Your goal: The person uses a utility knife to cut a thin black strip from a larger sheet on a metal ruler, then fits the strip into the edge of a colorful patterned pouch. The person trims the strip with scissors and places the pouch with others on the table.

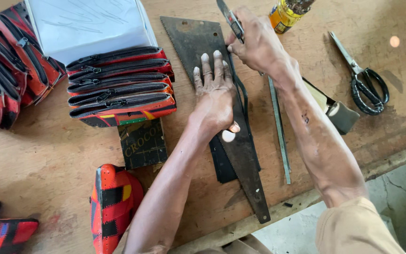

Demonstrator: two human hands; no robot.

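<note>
Left hand [214, 96] lies flat with fingers spread, pressing down on a rusty saw blade [222, 108]. It grips nothing; it only pushes. The saw lies on the wooden table [48, 150] like a long ruler, and a black strip [222, 162] sticks out from under it near the table's edge.

Right hand [254, 42] is closed around a small knife [229, 19]. The knife tip sits at the far end of the saw, close by its right edge and just past the left fingertips.

I think the cut is only starting. The knife is at the far end, and the whole black strip toward the person looks uncut, though I cannot see a cut line clearly.

A thin metal ruler [279, 127] lies just right of the saw. Black scissors [365, 80] rest well off to the right. A yellow jar [285, 14] stands near the right hand. A stack of red zip pouches [121, 84] sits to the left, so some pouches look finished already.
</note>
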